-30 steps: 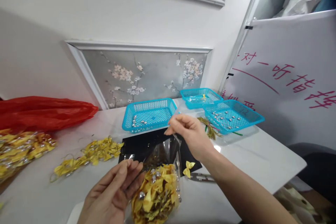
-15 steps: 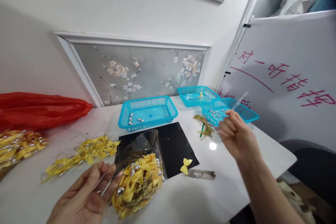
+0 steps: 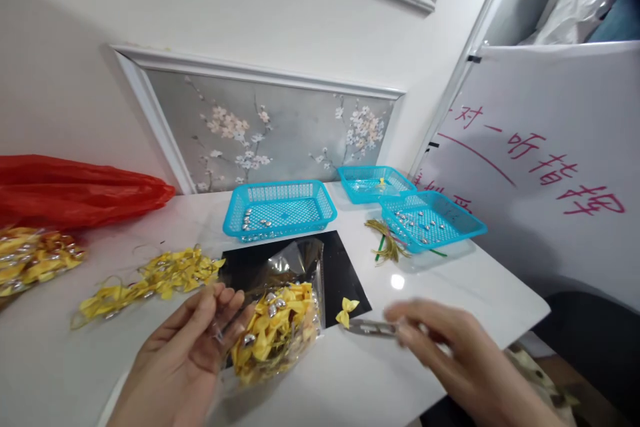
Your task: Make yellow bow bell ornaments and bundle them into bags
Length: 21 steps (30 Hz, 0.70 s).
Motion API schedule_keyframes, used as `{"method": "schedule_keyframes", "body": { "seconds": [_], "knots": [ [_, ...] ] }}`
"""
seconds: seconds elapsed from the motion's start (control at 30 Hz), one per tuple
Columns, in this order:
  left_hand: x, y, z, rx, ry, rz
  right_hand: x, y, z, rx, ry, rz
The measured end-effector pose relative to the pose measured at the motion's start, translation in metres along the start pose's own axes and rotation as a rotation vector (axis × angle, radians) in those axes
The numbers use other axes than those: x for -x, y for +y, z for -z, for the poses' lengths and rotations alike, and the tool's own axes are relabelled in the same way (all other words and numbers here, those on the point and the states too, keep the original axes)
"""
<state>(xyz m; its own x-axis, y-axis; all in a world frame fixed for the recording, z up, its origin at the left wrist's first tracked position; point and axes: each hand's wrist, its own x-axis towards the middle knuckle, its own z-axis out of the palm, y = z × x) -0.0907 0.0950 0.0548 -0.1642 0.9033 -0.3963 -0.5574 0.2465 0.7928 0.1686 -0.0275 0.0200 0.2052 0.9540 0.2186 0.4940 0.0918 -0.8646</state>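
My left hand (image 3: 187, 340) is closed on the edge of a clear plastic bag (image 3: 295, 260). Inside the bag are many yellow ribbon bows (image 3: 273, 340) with silver bells. Slightly blurred by motion, my right hand (image 3: 440, 330) has thumb and forefinger apart, close to the handle end of metal thread snips (image 3: 373, 327). Whether it touches the snips I cannot tell. A single yellow bow (image 3: 347, 311) lies at the tip of the snips. Under part of the bag is a black mat (image 3: 345, 273) on the white table.
Three blue baskets (image 3: 280, 233) stand at the back, at least two with silver bells. Gold ties (image 3: 387, 243) lie near the right one. Strung yellow bows (image 3: 165, 273), another bow pile (image 3: 35, 257) and a red bag (image 3: 75, 190) are at left.
My right hand pulled away from the bag to the right with a thin clear strip, then came down beside the snips. The strip is no longer visible. My left hand stays on the bag.
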Motion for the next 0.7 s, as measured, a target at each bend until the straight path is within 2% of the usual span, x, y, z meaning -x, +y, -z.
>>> {"method": "schedule_keyframes", "body": {
  "seconds": [0.1,0.2,0.33,0.7],
  "knots": [
    [0.003,-0.002,0.004,0.018,-0.014,-0.025,-0.065,-0.019,-0.032,-0.084,0.038,0.096],
    [0.002,-0.003,0.009,0.009,-0.032,-0.053,-0.101,-0.025,-0.066,-0.112,0.002,0.149],
    [-0.005,-0.005,0.014,-0.013,-0.055,-0.079,-0.114,-0.018,-0.088,-0.136,-0.029,0.168],
    [-0.045,-0.005,0.015,-0.220,-0.071,-0.311,-0.127,0.003,-0.100,-0.188,-0.009,0.083]
  ]
}}
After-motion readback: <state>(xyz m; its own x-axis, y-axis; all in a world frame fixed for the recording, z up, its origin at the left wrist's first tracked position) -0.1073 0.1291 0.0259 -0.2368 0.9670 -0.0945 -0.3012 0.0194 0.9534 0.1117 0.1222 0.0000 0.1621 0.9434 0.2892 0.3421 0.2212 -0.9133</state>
